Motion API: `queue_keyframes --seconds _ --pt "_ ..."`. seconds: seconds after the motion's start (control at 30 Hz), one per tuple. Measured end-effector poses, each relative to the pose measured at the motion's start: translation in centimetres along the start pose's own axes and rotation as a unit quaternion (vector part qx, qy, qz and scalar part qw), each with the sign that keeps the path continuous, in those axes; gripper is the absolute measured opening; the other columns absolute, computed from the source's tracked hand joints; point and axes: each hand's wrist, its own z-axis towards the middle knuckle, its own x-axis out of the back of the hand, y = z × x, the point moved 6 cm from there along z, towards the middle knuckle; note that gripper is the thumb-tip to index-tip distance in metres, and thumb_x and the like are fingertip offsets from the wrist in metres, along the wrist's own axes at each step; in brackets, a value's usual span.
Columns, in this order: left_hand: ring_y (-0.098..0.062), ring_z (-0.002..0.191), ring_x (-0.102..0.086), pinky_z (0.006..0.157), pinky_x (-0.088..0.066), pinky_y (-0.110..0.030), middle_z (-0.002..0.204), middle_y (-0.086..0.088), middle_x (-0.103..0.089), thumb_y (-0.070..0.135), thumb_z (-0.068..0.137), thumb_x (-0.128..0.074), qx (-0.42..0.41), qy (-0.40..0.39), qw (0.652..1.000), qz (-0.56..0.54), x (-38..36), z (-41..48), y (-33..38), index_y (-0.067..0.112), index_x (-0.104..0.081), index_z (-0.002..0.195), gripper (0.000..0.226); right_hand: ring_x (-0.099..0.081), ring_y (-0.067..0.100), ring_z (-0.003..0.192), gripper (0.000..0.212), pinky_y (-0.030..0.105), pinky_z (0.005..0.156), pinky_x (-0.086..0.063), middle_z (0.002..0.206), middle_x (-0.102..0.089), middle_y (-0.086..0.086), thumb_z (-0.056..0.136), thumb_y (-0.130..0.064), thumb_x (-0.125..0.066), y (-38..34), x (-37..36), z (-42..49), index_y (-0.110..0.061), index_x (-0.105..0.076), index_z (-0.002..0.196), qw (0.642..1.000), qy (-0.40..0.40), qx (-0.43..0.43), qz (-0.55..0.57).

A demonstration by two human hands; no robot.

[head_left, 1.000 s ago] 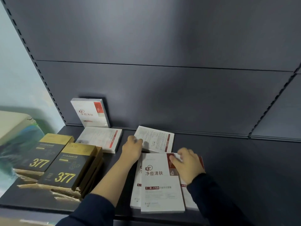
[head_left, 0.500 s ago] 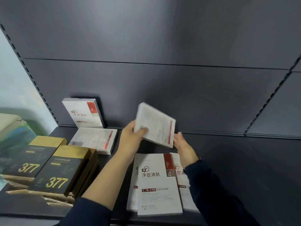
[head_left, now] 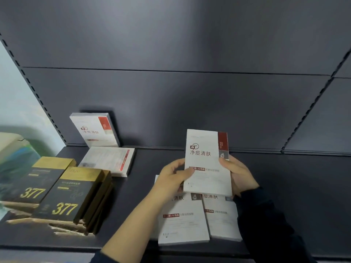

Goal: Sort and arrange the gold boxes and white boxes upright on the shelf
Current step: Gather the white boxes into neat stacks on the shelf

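Observation:
Both hands hold one white box (head_left: 208, 160) upright above the shelf, its printed front facing me. My left hand (head_left: 171, 177) grips its left edge and my right hand (head_left: 238, 175) grips its right edge. Under it lie two more white boxes flat, one (head_left: 183, 219) on the left and one (head_left: 221, 217) on the right. At the back left a white box (head_left: 95, 130) stands upright against the back panel, with another white box (head_left: 109, 161) lying flat in front of it. Several gold and black boxes (head_left: 64, 196) marked 377 lie in tilted stacks at the left.
The dark shelf board (head_left: 294, 196) stretches bare to the right of my hands. A dark back panel (head_left: 180, 101) rises behind it, with slotted uprights at left and right. A pale object (head_left: 11, 147) sits beyond the shelf's left end.
The white box was lifted off the shelf by my left hand, turned over to its printed front, and is now held upright by both hands.

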Motion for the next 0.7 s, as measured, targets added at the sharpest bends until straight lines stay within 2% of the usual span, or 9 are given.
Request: queue_keyframes --seconds 0.07,0.17,0.23,0.3,0.37,0.43,0.53,0.6,0.7 --pt "-0.018 0.084 -0.074 0.067 -0.058 -0.028 0.094 -0.006 -0.077 0.013 0.092 -0.060 0.003 0.012 1.000 0.015 0.3 -0.3 -0.2 0.014 -0.062 0.120 0.028 -0.070 0.030 0.096 0.031 0.038 0.070 -0.060 0.110 -0.071 0.013 0.094 -0.008 -0.043 0.2 -0.1 -0.4 -0.005 -0.057 0.121 1.000 -0.001 -0.003 -0.023" --pt "-0.018 0.096 -0.070 0.086 -0.056 -0.037 0.094 0.007 -0.075 0.028 0.088 -0.065 -0.038 0.040 0.987 0.148 1.1 -1.3 -0.7 0.026 -0.061 0.116 0.028 -0.071 0.029 0.092 0.028 0.037 0.068 -0.061 0.108 -0.072 0.013 0.094 -0.005 -0.044 0.0 1.2 -1.6 -0.004 -0.059 0.118 0.996 0.037 -0.004 -0.077" --pt "-0.008 0.120 -0.049 0.103 -0.042 -0.035 0.119 0.026 -0.058 0.049 0.081 -0.066 -0.069 0.067 0.924 0.371 1.8 -2.3 -1.7 0.038 -0.050 0.126 0.050 -0.070 0.032 0.091 0.025 0.037 0.065 -0.060 0.107 -0.071 0.016 0.093 -0.004 -0.047 0.0 3.3 -2.7 -0.001 -0.059 0.115 0.987 0.085 0.000 -0.137" --pt "-0.012 0.137 -0.024 0.113 -0.027 -0.041 0.146 0.021 -0.031 0.065 0.073 -0.063 -0.062 0.100 0.851 0.511 3.1 -3.0 -3.3 0.041 -0.033 0.138 0.076 -0.067 0.035 0.091 0.022 0.039 0.067 -0.055 0.105 -0.069 0.017 0.092 -0.005 -0.050 0.6 5.7 -3.4 0.001 -0.058 0.112 0.970 0.133 -0.018 -0.202" --pt "-0.021 0.142 -0.023 0.114 -0.029 -0.049 0.153 0.013 -0.027 0.069 0.068 -0.062 -0.006 0.118 0.867 0.484 5.1 -3.3 -5.0 0.043 -0.025 0.140 0.085 -0.065 0.030 0.090 0.022 0.040 0.072 -0.052 0.106 -0.067 0.017 0.092 -0.008 -0.053 1.7 7.4 -3.7 0.001 -0.056 0.112 0.947 0.166 -0.050 -0.270" --pt "-0.016 0.128 -0.045 0.100 -0.046 -0.050 0.135 0.019 -0.050 0.070 0.065 -0.062 0.021 0.136 0.912 0.386 6.8 -2.9 -6.2 0.048 -0.030 0.129 0.075 -0.063 0.026 0.093 0.025 0.042 0.081 -0.051 0.109 -0.064 0.015 0.090 -0.014 -0.055 3.3 8.1 -3.9 -0.006 -0.058 0.114 0.929 0.172 -0.081 -0.319" --pt "-0.011 0.118 -0.051 0.090 -0.053 -0.046 0.121 0.021 -0.059 0.060 0.073 -0.062 0.026 0.174 0.909 0.379 8.3 -1.8 -5.8 0.043 -0.032 0.128 0.065 -0.054 0.023 0.107 0.020 0.044 0.097 -0.042 0.120 -0.052 0.007 0.088 -0.044 -0.052 5.2 7.5 -3.9 -0.035 -0.061 0.103 0.893 0.135 -0.106 -0.416" --pt "-0.020 0.127 -0.048 0.097 -0.050 -0.046 0.134 0.011 -0.054 0.058 0.075 -0.062 -0.001 0.221 0.893 0.392 9.3 -0.7 -4.5 0.037 -0.035 0.133 0.067 -0.049 0.020 0.107 0.022 0.038 0.095 -0.039 0.117 -0.046 0.004 0.090 -0.053 -0.044 5.4 6.1 -4.2 -0.038 -0.056 0.102 0.889 0.107 -0.120 -0.430" --pt "-0.028 0.140 -0.030 0.109 -0.036 -0.044 0.153 -0.007 -0.033 0.048 0.086 -0.060 -0.027 0.339 0.814 0.472 11.6 0.7 -1.7 0.019 -0.032 0.143 0.069 -0.041 0.017 0.104 0.014 0.030 0.090 -0.030 0.110 -0.043 0.005 0.096 -0.035 -0.045 4.6 5.4 -4.5 -0.025 -0.050 0.104 0.918 0.141 -0.073 -0.363"
